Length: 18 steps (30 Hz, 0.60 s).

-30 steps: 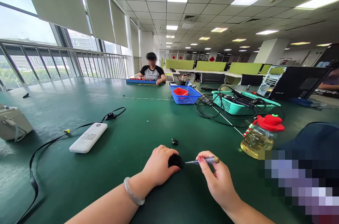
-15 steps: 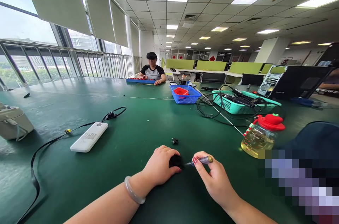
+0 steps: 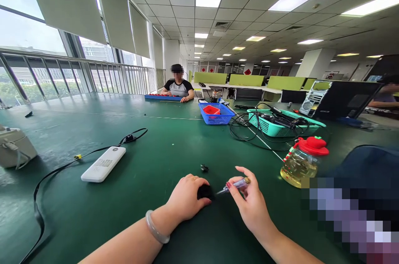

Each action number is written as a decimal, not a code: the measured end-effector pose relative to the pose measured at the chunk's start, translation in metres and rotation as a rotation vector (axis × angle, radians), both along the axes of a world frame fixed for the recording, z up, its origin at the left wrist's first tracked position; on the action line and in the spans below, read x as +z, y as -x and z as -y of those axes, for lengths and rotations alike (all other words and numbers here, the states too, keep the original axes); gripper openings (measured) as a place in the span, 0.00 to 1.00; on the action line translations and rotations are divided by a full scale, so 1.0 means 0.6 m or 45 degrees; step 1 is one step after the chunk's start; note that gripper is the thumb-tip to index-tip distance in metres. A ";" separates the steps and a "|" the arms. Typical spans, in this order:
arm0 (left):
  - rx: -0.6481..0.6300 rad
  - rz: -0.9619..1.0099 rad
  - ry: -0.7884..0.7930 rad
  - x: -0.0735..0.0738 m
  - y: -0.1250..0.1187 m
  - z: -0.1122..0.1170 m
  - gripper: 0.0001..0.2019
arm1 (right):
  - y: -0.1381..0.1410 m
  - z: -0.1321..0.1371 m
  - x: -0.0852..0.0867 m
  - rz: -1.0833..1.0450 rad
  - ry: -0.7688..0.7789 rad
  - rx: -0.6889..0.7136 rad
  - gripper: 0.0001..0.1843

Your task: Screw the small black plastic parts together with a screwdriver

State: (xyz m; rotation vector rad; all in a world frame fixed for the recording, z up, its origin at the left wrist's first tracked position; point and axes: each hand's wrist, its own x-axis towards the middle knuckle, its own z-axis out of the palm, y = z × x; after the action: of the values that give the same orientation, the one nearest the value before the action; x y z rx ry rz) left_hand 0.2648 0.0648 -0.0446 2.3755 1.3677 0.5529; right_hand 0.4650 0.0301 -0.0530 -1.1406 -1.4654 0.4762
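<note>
My left hand is closed around a small black object and rests with it on the green table. What kind of object it is I cannot make out. Between the thumb and fingers of my right hand is a screwdriver with a clear purplish handle. Its metal tip points left and down at the black object's right side; whether the two touch I cannot tell. Just beyond my left hand lies a little black part, too small to name.
A white power bank and a black strap lie to the left. At right stands a red-lidded bottle. Farther back are a blue basket, a teal basket with cables, and a seated person.
The screwdriver's handle has tilted up slightly and its tip now slopes down more. My right index finger has lifted. My left hand keeps hold of the black object.
</note>
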 end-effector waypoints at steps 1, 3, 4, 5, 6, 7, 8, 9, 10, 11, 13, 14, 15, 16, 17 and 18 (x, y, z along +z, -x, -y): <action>-0.004 0.000 0.000 0.000 0.000 0.000 0.19 | 0.001 0.001 0.000 0.006 -0.010 0.001 0.24; -0.017 0.005 -0.006 0.001 0.000 0.001 0.19 | 0.001 0.004 0.001 0.047 -0.043 0.005 0.26; -0.023 0.006 -0.009 0.001 0.000 0.001 0.19 | 0.002 0.006 0.001 0.078 -0.064 0.008 0.26; -0.025 0.007 -0.013 0.000 0.000 0.001 0.19 | 0.002 0.007 0.001 0.114 -0.085 0.014 0.25; -0.024 0.006 -0.016 0.000 0.000 0.001 0.19 | 0.002 0.009 0.001 0.153 -0.108 0.029 0.24; -0.018 0.002 -0.021 0.000 0.000 0.002 0.18 | 0.002 0.011 0.001 0.195 -0.134 0.050 0.23; -0.012 -0.004 -0.025 0.000 0.000 0.002 0.18 | 0.003 0.013 0.001 0.238 -0.162 0.077 0.22; -0.007 -0.009 -0.028 0.000 -0.001 0.002 0.18 | 0.003 0.015 0.001 0.277 -0.193 0.108 0.21; -0.005 -0.014 -0.030 0.000 -0.001 0.002 0.18 | 0.004 0.017 0.001 0.310 -0.224 0.138 0.20; -0.003 -0.017 -0.030 0.000 -0.001 0.002 0.18 | 0.005 0.019 0.001 0.334 -0.257 0.160 0.20; 0.003 -0.021 -0.026 -0.001 -0.001 0.001 0.18 | 0.006 0.023 0.002 0.349 -0.316 0.162 0.20; 0.007 -0.022 -0.023 -0.002 -0.001 0.001 0.18 | 0.006 0.025 0.003 0.340 -0.351 0.144 0.20; 0.011 -0.022 -0.021 -0.003 0.000 0.001 0.19 | 0.006 0.027 0.003 0.325 -0.389 0.121 0.21; 0.012 -0.023 -0.020 -0.003 0.000 0.000 0.19 | 0.006 0.028 0.004 0.309 -0.430 0.101 0.21; 0.013 -0.023 -0.018 -0.003 0.000 0.000 0.19 | 0.006 0.029 0.004 0.300 -0.469 0.090 0.22; 0.013 -0.023 -0.015 -0.003 0.000 0.000 0.19 | 0.005 0.030 0.004 0.300 -0.498 0.090 0.22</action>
State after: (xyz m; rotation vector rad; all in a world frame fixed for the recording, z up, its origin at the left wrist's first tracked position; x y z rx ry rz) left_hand 0.2646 0.0645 -0.0465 2.3897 1.3883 0.5446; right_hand 0.4618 0.0123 -0.0507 -0.8539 -1.7166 0.0930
